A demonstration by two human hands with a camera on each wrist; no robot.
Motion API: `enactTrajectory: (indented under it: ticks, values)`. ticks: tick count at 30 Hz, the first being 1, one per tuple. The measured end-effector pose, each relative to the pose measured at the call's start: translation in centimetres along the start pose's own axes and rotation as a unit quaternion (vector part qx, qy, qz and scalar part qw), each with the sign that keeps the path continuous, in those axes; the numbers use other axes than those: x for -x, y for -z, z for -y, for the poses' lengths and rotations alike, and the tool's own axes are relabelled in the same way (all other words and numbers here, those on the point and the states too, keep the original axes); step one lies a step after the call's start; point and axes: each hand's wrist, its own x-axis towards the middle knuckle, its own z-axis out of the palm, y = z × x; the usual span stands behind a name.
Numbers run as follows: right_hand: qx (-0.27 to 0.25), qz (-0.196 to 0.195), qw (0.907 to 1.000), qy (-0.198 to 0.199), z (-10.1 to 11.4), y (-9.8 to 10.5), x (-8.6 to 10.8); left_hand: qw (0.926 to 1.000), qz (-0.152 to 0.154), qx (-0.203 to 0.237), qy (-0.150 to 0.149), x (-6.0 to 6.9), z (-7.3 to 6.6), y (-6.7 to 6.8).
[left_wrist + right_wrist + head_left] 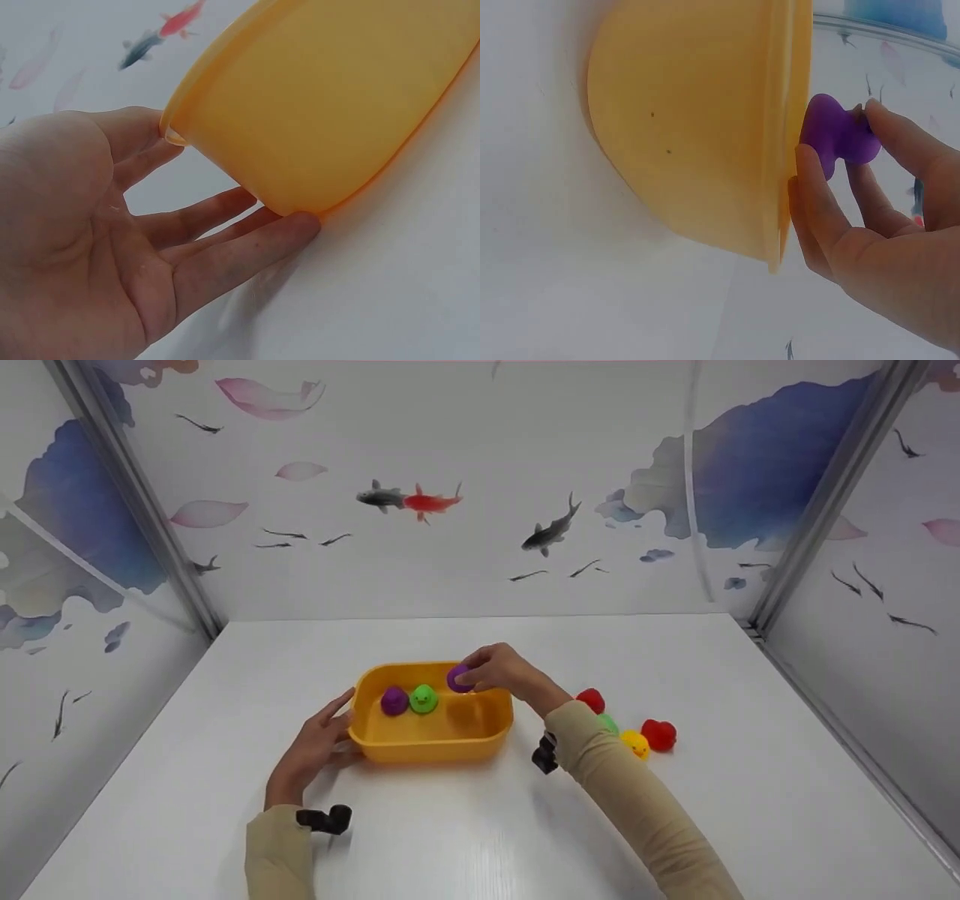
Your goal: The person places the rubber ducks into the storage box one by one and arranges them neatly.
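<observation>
A yellow basin [431, 751] stands on the table, holding a purple duck [394, 701] and a green duck [424, 699] in its left half. Above the basin's right part, the right hand [504, 669] pinches another purple duck [460, 679] between thumb and fingers; the right wrist view shows this purple duck [832, 136] beside the basin's rim [778, 150]. The left hand [313, 741] touches the basin's left end. In the left wrist view the left hand's fingers [247, 262] rest against the basin's wall [300, 112], fairly straight, some at the rim and others low down.
Right of the basin, partly behind the right sleeve, lie a red toy [591, 700], a green toy [608, 724], a yellow duck [635, 744] and another red toy [660, 735]. White panels with painted fish [550, 526] enclose the table [450, 840] at the back and sides.
</observation>
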Motion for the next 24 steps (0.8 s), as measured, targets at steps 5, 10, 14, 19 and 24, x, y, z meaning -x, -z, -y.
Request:
enactTrajectory:
  ticks: [5,10,14,19,24]
  values:
    - [0.003,-0.014,0.9998,-0.013,0.0,-1.0,-0.5,1.0000,0.000,0.002,-0.001,0.0,0.1,0.0]
    - [0.004,-0.023,0.9991,-0.036,-0.4,-2.0,-0.9,1.0000,-0.003,0.003,0.001,-0.1,0.2,-0.1]
    - [-0.004,-0.027,0.9984,-0.049,-0.9,-2.5,-1.3,1.0000,-0.004,0.002,0.001,-0.2,0.3,-0.1]
    - [0.007,-0.039,0.9980,-0.049,-1.3,-3.1,-1.7,0.9999,-0.012,-0.006,-0.003,-0.2,0.4,-0.1]
    - [0.019,-0.048,0.9976,-0.047,-1.6,-3.5,-2.0,0.9999,-0.010,-0.009,-0.004,-0.3,0.4,0.0]
